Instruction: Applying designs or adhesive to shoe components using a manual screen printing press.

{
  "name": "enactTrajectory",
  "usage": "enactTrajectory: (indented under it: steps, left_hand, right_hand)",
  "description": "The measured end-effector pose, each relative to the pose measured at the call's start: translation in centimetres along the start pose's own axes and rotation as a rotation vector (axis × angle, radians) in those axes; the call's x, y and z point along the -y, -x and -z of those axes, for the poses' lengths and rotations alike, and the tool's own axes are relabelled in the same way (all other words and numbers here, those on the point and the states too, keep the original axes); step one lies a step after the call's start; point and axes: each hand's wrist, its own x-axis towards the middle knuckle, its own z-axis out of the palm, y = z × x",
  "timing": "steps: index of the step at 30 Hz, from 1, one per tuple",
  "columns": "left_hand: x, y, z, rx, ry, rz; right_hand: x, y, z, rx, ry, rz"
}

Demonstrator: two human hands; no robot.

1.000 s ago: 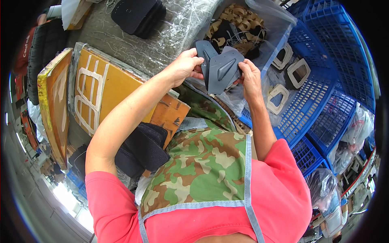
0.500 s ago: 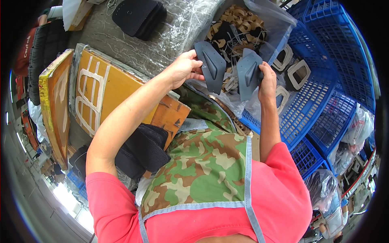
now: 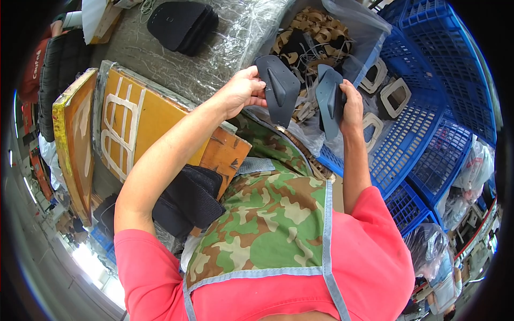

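My left hand (image 3: 241,93) pinches the edge of a dark grey moulded panel (image 3: 285,88), which has a raised ridge down its middle and small holes near its edge. Opposite it, my right hand (image 3: 351,109) grips the side of a second, blue-grey moulded panel (image 3: 325,96), tilted so that it looks narrower. The two panels hang apart, side by side, in front of a plastic-lined bin (image 3: 369,33). Inside that bin lie tan curled scraps (image 3: 321,32) and pale strings. My right fingertips are partly hidden behind the panel.
Blue plastic crates (image 3: 412,155) stand at the right, with pale rounded frames (image 3: 395,98) beside the bin. A stack of black pads (image 3: 182,27) rests on the film-covered table (image 3: 230,37). Yellow-brown boards (image 3: 160,123) are at the left, near black mesh pieces (image 3: 193,195).
The right-hand panel has turned more edge-on, and the left-hand panel has tilted to show more of its face. Both hands stay in nearly the same place, still holding their panels.
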Motion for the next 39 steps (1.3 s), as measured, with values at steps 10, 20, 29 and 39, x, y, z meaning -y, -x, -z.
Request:
enactTrajectory:
  steps: [10, 20, 29, 39]
  left_hand:
    - [-0.2, -0.2, -0.4, -0.019, 0.029, -0.006]
    - [0.0, -0.4, 0.0, 0.006, 0.007, -0.006]
    - [0.1, -0.2, -0.2, -0.016, -0.041, 0.017]
    - [-0.1, -0.1, -0.4, -0.018, -0.044, 0.021]
  right_hand:
    - [-0.1, -0.2, -0.4, -0.013, -0.024, -0.039]
    - [0.2, -0.2, -0.2, -0.039, 0.012, -0.007]
    - [0.9, -0.5, 0.6, -0.199, 0.094, 0.032]
    - [1.2, -0.6, 2.2, -0.201, 0.086, 0.042]
